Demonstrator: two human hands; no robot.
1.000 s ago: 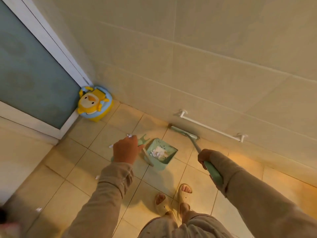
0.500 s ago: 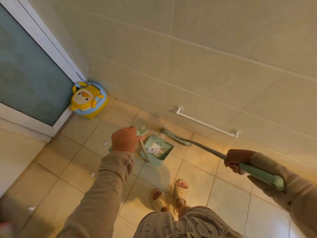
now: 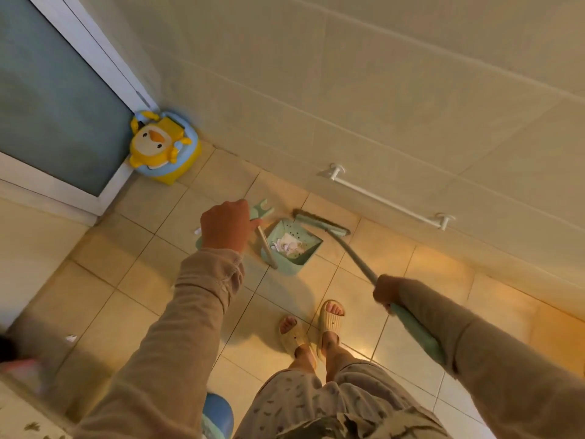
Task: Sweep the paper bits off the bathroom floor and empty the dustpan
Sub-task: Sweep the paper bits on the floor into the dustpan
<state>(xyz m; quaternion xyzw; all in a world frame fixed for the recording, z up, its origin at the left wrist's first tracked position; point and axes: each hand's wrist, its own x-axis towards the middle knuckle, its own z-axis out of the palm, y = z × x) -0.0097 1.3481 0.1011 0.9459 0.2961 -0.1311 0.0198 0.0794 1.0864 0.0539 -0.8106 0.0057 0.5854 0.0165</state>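
Beige bathroom floor tiles (image 3: 152,280) are catching warm light. Over the last second the mint-green long-handled broom (image 3: 321,224) has been drawing its head in, and it is now lying just beside the far rim of the mint-green plastic dustpan (image 3: 285,268). Crumpled white paper bits (image 3: 291,243) are sitting heaped inside the dustpan, so this sweep looks done. The left hand (image 3: 226,224) is gripping the dustpan's upright handle, and the right hand (image 3: 384,293) is clasping the broom pole. One white scrap (image 3: 71,338) is lying well left of the dustpan, so more sweeping is likely waiting.
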